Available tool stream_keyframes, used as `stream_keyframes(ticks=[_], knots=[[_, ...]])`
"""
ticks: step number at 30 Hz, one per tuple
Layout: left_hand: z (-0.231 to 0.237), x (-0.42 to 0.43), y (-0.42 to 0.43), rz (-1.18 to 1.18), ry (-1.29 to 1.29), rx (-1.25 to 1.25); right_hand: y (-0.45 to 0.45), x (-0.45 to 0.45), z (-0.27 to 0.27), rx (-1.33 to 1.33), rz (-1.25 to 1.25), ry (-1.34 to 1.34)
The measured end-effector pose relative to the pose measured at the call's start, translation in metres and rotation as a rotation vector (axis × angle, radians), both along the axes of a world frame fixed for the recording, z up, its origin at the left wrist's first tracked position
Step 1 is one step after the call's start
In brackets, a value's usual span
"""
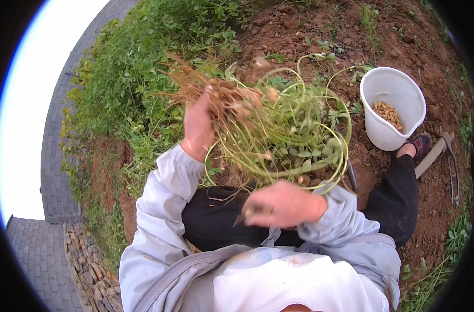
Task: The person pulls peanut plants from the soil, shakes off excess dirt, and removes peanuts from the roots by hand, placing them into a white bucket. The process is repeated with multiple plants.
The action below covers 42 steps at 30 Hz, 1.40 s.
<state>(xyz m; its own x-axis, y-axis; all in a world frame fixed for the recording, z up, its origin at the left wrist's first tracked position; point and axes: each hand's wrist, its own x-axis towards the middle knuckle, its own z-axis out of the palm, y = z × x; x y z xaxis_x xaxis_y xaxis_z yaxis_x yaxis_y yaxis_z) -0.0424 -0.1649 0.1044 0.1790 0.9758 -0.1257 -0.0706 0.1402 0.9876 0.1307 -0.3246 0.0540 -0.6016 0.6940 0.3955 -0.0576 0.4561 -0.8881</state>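
Observation:
My left hand (200, 123) grips a bundle of uprooted peanut plants (299, 121) near its brown roots, left of centre. Long green stems and leaves curve away to the right, and a few pods (271, 94) hang among the roots. Below the bundle, over my black trousers, my right hand (285, 204) is curled and blurred by motion. Something pale, perhaps peanut pods, shows in its fingers, with a dark pointed bit beside them that I cannot identify. A white plastic bucket (408, 97) with peanut pods (387, 114) in its bottom stands on the soil at right.
A hoe with metal tines (451, 171) and a wooden handle (430, 158) lies beyond my shoe (422, 144). A dark metal rod or handle (352, 175) rests near my knee. Green plants (131, 74) grow at upper left, before a paved strip (59, 148) and stone edging (90, 273).

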Motion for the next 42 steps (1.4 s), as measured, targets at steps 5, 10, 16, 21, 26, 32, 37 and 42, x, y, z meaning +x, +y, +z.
stream_keyframes(ticks=[5, 10, 16, 21, 26, 32, 37, 42], knots=[[0.003, 0.001, -0.005, 0.189, -0.164, -0.025, 0.003, 0.024, 0.005, -0.59, -0.021, 0.35], [0.003, 0.011, -0.005, 0.178, -0.11, -0.015, 0.035, 0.051, -0.022, -0.688, -0.33, 0.324], [-0.005, 0.014, -0.006, 0.041, -0.105, -0.027, 0.043, 0.02, -0.061, -0.332, -0.719, -0.245], [-0.002, 0.026, -0.012, 0.035, -0.131, -0.002, 0.049, 0.009, -0.056, -0.546, -0.669, 0.113], [-0.009, 0.021, -0.006, 0.064, -0.135, -0.006, 0.054, 0.011, -0.062, -0.379, -0.64, -0.048], [-0.012, 0.017, 0.002, 0.093, -0.077, 0.008, 0.057, 0.012, -0.07, -0.327, -0.607, -0.082], [-0.008, 0.02, 0.001, 0.113, -0.071, -0.037, 0.061, 0.003, -0.067, -0.254, -0.686, -0.09], [-0.021, 0.003, 0.024, 0.131, -0.114, -0.014, 0.056, 0.027, -0.056, -0.314, -0.679, -0.037]])
